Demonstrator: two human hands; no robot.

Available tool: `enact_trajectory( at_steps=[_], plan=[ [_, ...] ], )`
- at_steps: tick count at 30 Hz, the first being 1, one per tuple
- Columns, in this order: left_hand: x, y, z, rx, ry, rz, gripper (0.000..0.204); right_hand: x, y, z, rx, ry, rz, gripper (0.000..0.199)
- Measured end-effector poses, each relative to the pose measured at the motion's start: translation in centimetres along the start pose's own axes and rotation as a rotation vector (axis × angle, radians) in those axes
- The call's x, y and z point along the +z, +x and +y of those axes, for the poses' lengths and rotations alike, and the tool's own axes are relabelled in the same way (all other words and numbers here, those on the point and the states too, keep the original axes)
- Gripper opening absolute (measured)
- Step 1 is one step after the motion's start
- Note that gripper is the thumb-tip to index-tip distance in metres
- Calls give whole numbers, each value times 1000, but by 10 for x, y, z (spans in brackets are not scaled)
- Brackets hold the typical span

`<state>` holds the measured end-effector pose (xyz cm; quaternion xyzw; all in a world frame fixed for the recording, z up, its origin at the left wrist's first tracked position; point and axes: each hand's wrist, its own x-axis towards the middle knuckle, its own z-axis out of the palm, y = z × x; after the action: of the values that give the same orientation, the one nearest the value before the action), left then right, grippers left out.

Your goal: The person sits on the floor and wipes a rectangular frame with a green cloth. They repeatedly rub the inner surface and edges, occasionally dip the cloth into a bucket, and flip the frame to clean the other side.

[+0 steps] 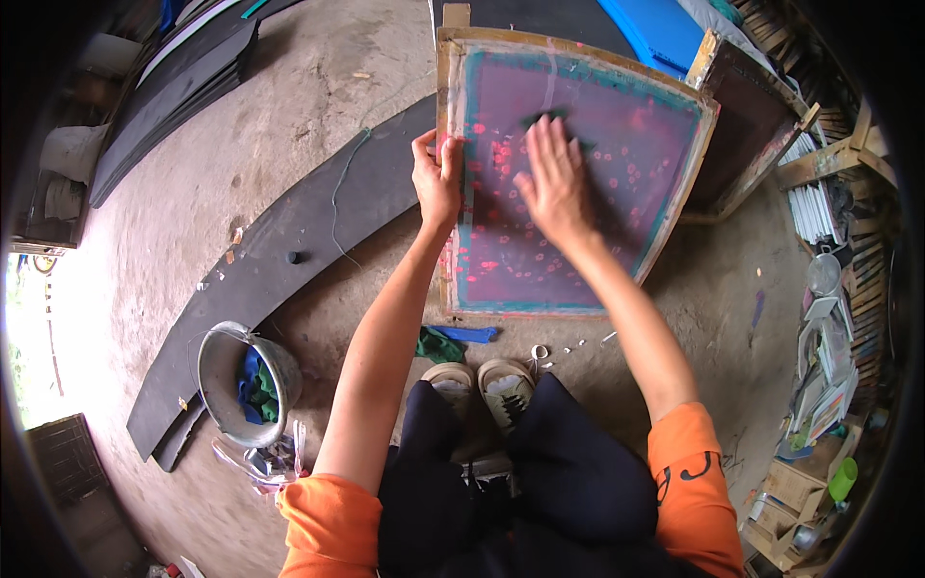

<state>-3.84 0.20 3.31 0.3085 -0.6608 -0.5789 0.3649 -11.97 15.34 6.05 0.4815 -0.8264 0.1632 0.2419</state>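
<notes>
A wooden-framed printing screen (617, 222) leans upright before me, its purple mesh bordered in teal and dotted with pink flower marks. My left hand (439, 178) is closed on its left edge, thumb on the near face. Pressed to the upper middle of the mesh, my right hand (557, 183) holds a dark green rag (545, 118) under its fingers, slightly blurred. Most of the rag is hidden beneath that hand.
A second framed screen (737, 125) leans behind at the right. To the left stands a metal bucket (214, 371) with blue and green cloths, by a long black sheet (318, 212). Green and blue scraps (445, 342) lie before my shoes. Stacked papers and boxes line the right wall.
</notes>
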Motion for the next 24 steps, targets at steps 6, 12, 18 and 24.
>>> enact_trajectory(
  at_steps=[6,12,18,24],
  plan=[
    [1,5,-2,47,-17,-3,38,-3,3,36,-570,-207,-254,62],
    [0,4,-3,29,5,-10,40,6,-20,-21,-116,106,-153,61],
    [5,5,-3,6,-51,-20,40,18,-93,3,-422,44,-404,60],
    [1,3,-2,43,15,8,37,0,19,8,73,-8,118,65]
  ],
)
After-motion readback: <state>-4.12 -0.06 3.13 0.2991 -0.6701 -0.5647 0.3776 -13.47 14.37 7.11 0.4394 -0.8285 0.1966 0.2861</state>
